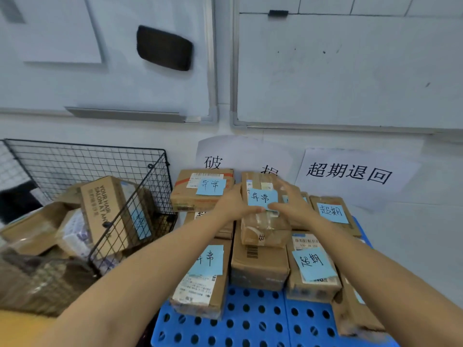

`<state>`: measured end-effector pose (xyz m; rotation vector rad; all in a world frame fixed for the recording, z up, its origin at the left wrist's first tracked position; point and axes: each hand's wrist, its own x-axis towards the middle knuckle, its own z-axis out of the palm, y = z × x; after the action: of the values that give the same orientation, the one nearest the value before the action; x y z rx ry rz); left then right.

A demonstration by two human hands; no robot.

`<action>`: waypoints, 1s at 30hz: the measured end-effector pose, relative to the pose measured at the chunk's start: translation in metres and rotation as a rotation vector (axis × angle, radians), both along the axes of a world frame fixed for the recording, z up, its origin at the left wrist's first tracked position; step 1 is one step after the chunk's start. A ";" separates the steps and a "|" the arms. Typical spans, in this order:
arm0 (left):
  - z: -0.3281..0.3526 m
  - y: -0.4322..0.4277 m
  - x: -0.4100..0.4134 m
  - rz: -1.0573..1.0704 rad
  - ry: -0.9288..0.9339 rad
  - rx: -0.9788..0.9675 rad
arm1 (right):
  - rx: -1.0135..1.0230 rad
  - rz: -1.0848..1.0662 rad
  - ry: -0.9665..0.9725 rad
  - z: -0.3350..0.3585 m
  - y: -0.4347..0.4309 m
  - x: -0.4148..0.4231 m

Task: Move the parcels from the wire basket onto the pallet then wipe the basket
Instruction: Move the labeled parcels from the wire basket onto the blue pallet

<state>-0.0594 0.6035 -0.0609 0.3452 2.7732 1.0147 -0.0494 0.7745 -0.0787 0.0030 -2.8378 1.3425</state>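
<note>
The taped cardboard parcel (pixel 265 230) lies flat on top of a larger carton (pixel 259 266) on the blue plastic pallet (pixel 250 319). Its long axis runs from the person toward the wall, and its face with the blue sticky note (pixel 262 197) is turned up. Other note-tagged parcels are packed round it on the pallet: one behind it to the left (pixel 201 190), one in front on the left (pixel 200 279), and two on the right (pixel 313 269).

The black wire basket (pixel 85 146) stands just left of the pallet. It holds several parcels, among them a tall brown box printed "YOUR HAIR SALON" (pixel 102 211) leaning against the mesh side.

Both hands clasp the top parcel from either side. The left hand (pixel 234 204) grips its left edge with the thumb laid across the top, reaching the note's lower edge. The right hand (pixel 293 204) grips the right side, with its fingers spread over the far top edge and its thumb on top beside the note.
</note>
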 end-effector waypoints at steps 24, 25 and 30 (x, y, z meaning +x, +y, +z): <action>0.082 -0.330 0.082 0.563 0.124 -0.255 | 0.336 0.622 0.199 0.110 -0.307 -0.017; 0.082 -0.346 0.086 0.575 0.124 -0.257 | 0.336 0.630 0.198 0.111 -0.323 -0.017; 0.078 -0.426 0.097 0.584 0.114 -0.283 | 0.338 0.626 0.208 0.109 -0.403 -0.019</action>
<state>0.0374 0.1776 0.0173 -0.4873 3.1392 0.6838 -0.0684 0.3711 0.0307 1.0339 -2.9396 0.8042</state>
